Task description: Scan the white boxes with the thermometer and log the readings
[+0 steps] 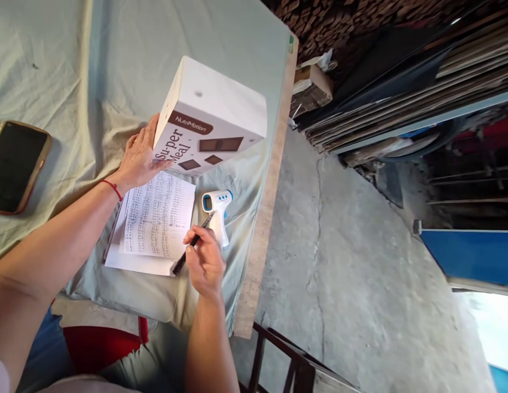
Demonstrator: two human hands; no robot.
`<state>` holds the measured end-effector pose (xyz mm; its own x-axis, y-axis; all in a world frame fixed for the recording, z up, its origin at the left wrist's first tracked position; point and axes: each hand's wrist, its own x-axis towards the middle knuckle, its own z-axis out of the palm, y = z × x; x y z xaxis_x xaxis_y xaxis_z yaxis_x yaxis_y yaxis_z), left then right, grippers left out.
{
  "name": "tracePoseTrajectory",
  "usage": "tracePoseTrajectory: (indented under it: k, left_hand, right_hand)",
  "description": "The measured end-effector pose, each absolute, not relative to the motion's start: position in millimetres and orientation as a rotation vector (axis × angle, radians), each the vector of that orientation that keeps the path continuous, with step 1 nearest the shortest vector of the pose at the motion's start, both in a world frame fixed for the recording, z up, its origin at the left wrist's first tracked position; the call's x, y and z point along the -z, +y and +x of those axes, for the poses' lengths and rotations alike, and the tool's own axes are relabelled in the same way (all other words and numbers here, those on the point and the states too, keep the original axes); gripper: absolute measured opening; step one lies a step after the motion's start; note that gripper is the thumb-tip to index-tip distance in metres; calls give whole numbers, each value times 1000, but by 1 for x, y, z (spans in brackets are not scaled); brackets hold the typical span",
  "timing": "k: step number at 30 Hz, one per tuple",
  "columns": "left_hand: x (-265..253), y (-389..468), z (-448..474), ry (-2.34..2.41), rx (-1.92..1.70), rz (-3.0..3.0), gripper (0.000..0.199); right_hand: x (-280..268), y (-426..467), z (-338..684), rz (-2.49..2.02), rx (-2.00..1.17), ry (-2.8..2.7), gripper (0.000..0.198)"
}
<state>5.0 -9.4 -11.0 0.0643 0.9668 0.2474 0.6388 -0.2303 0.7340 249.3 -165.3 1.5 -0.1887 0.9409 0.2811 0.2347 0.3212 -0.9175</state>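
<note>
My left hand (143,150) grips the near left edge of a white box (221,101) printed "NutriMotion Su-per Meal", its thumb on the printed side. The box is tilted at the far end of an open notebook (155,218), whose pages are full of handwriting. Between the fingers of my right hand (205,256) is a black pen (180,263), held over the notebook's right edge. Just beyond that hand lies a white and blue infrared thermometer (217,204), its handle partly covered by my fingers.
A smartphone (18,166) rests at the left on the cloth-covered table (127,33). The table's wooden edge (258,245) runs along the right, above a concrete floor (311,262). Stacked flat sheets (462,82) and a dark metal frame (282,360) stand beyond it.
</note>
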Motion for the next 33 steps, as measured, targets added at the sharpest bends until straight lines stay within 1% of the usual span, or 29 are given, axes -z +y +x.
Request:
tracePoseTrajectory:
  k: [4,5,6,9,10,12,13,14,15,18,21,26,30,33]
  left_hand:
    - [11,-10,5,1588,-1026,1916,101]
    - [11,-10,5,1586,-1024,1916,100]
    - [10,-10,5,1584,-1021,1917,99]
    - [9,-10,6,1580,-1016,1922,98]
    - [9,-10,6,1580,-1017,1920,97]
    - [9,-10,6,1579,-1019,1913,97]
    - [9,-10,6,1577,-1019,1910,97]
    - [9,-10,6,1576,-1019,1908,97]
    - [9,-10,6,1576,-1019,1908,97]
    - [11,-10,6,1588,-1022,1912,95]
    - [13,-9,6,1595,-1016,1908,95]
    - [12,-8,6,1580,-1024,1896,96]
    - [12,-8,6,1574,-1035,1896,94]
    - [12,-9,6,1573,-1037,1894,96]
  right_hand:
    - [-5,-167,249,-945,-1088,-1569,56]
    - [-5,-166,249,-949,-1077,-1536,55]
    - [-5,-166,248,-983,-1030,-1498,50]
    - [-1,-167,244,-1135,-841,-1369,20]
    - [1,-168,242,-1169,-807,-1348,21]
    - [4,-168,239,-1220,-808,-1371,37]
    - [5,-168,237,-1251,-822,-1396,42]
    - [6,-167,235,-1289,-830,-1414,41]
    - [7,-166,234,-1329,-832,-1427,36]
    - [8,-163,228,-1408,-790,-1443,16]
    - [13,-159,224,-1402,-681,-1491,7]
    - [23,-158,222,-1359,-504,-1605,7]
    - [25,-158,223,-1362,-477,-1628,10]
    - [25,-158,223,-1370,-491,-1638,9]
